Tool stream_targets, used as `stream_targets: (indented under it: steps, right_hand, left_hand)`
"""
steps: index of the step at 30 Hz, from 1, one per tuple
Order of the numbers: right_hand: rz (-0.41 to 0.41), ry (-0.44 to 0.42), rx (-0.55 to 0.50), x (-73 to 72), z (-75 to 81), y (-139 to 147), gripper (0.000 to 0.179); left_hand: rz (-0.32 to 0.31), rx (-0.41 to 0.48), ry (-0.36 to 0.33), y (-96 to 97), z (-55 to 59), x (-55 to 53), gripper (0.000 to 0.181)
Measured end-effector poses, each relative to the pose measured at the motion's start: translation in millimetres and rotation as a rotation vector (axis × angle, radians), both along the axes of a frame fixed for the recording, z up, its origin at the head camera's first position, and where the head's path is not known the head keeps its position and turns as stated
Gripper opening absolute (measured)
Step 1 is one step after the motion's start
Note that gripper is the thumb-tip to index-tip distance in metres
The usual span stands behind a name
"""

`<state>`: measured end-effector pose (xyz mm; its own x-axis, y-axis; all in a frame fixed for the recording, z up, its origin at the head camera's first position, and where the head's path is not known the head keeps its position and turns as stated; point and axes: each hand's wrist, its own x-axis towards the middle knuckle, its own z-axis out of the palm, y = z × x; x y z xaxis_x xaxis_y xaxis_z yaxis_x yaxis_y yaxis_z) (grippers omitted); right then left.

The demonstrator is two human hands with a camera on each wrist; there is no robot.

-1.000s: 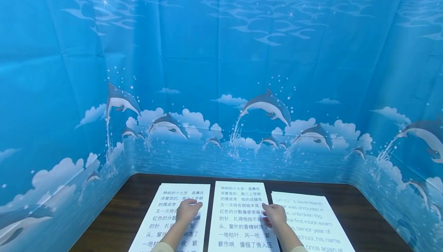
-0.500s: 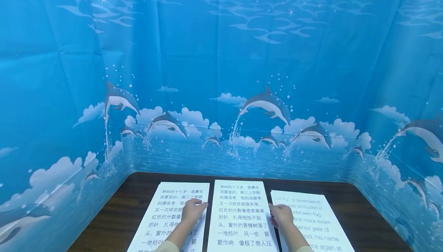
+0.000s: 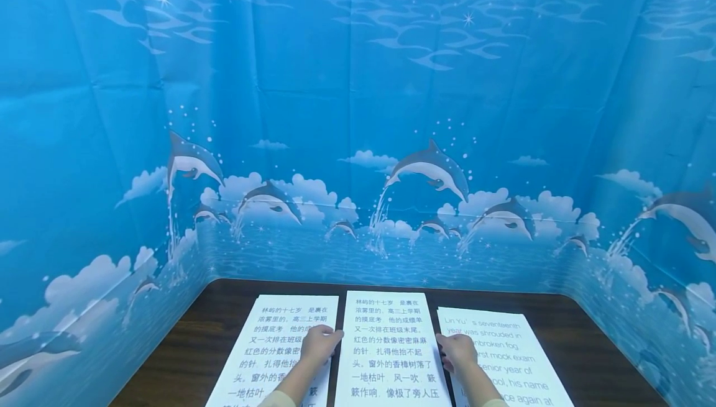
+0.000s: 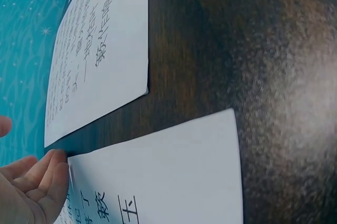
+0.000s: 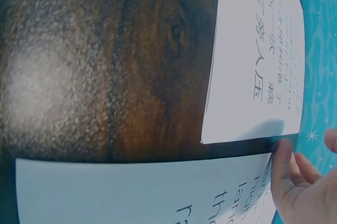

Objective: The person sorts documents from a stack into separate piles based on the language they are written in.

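Observation:
Three white stacks of printed paper lie side by side: a left stack and a middle stack with Chinese text, and a right stack with English text. My left hand is over the right edge of the left stack, fingertips at the gap before the middle stack. Mirroring it, my right hand is over the left edge of the right stack, fingertips close to the middle stack's right edge. Both wrist views show the left thumb and right thumb apart from the fingers, no paper between.
Beneath the papers is a dark wood-grain table. A blue curtain printed with dolphins, clouds and water surrounds its back and sides. Narrow dark strips of table separate the stacks.
My left hand has moved right, from over the left stack's text to its right edge. My right hand has shifted right, off the middle stack's edge. The papers look unmoved.

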<state>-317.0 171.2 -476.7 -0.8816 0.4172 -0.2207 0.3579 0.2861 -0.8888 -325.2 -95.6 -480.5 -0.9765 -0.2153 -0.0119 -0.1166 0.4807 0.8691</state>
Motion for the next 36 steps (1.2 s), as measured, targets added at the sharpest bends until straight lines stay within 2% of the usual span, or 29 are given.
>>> stream_targets:
  steps: [7, 10, 18, 30, 36]
  right_hand:
    - [-0.027, -0.039, 0.041, -18.0, -20.9, 4, 0.038]
    - [-0.024, -0.038, 0.026, -16.4, -18.2, 3, 0.039]
    - [0.02, 0.003, -0.01, 3.6, 3.5, -2, 0.041]
    - [0.015, 0.008, 0.008, 2.1, 2.5, 1, 0.04]
    - [0.033, -0.003, 0.028, 0.5, 0.3, -1, 0.033]
  left_hand:
    - [-0.003, -0.021, -0.014, 4.6, 2.0, 1.8, 0.037]
    - [-0.004, -0.004, -0.013, 5.3, 2.0, 1.6, 0.035]
    - [0.009, 0.049, -0.029, 7.5, 1.1, 1.4, 0.034]
    - [0.043, 0.209, -0.08, 7.7, 4.7, 3.3, 0.029]
    - [0.035, 0.174, -0.061, 7.3, 1.5, 2.7, 0.022]
